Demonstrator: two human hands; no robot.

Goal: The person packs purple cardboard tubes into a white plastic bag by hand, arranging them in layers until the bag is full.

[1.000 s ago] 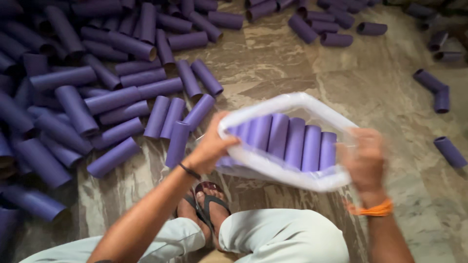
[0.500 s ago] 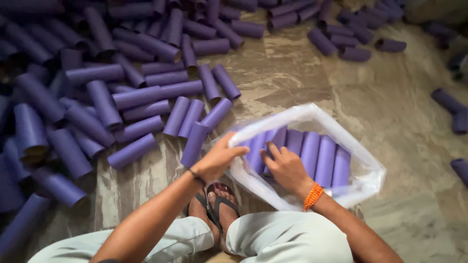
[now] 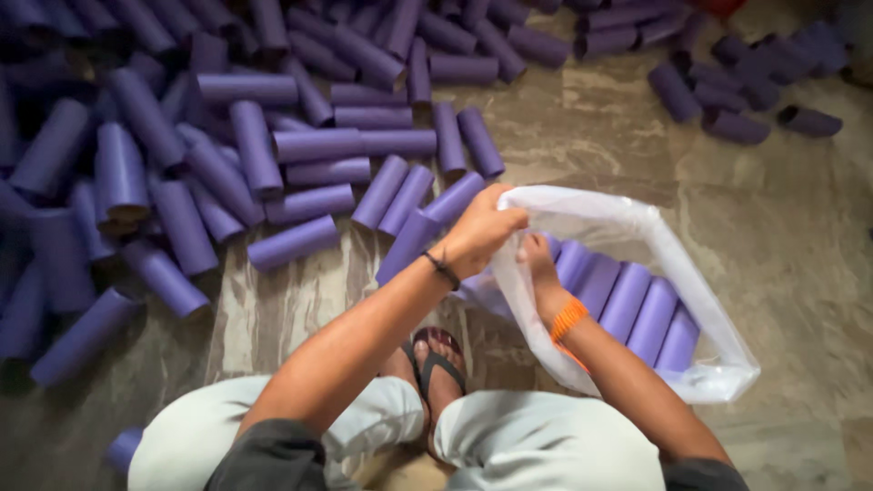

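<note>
A clear plastic bag (image 3: 691, 300) lies open on the stone floor in front of my knees, with several purple tubes (image 3: 637, 305) lined up inside it. My left hand (image 3: 480, 232) pinches the bag's near-left rim and lifts it. My right hand (image 3: 538, 259) reaches inside the bag mouth, just below the left hand, fingers against the leftmost tubes. An orange band circles my right wrist and a dark band my left wrist. What the right fingers grip is hidden by the plastic.
A large heap of loose purple tubes (image 3: 227, 173) covers the floor to the left and along the top. A smaller scatter of tubes (image 3: 737, 91) lies at the upper right. My sandalled feet (image 3: 436, 364) are tucked between my knees.
My right hand moved from the bag's right edge across to its left side and into the mouth. My left hand lifted the rim higher. The view shifted slightly.
</note>
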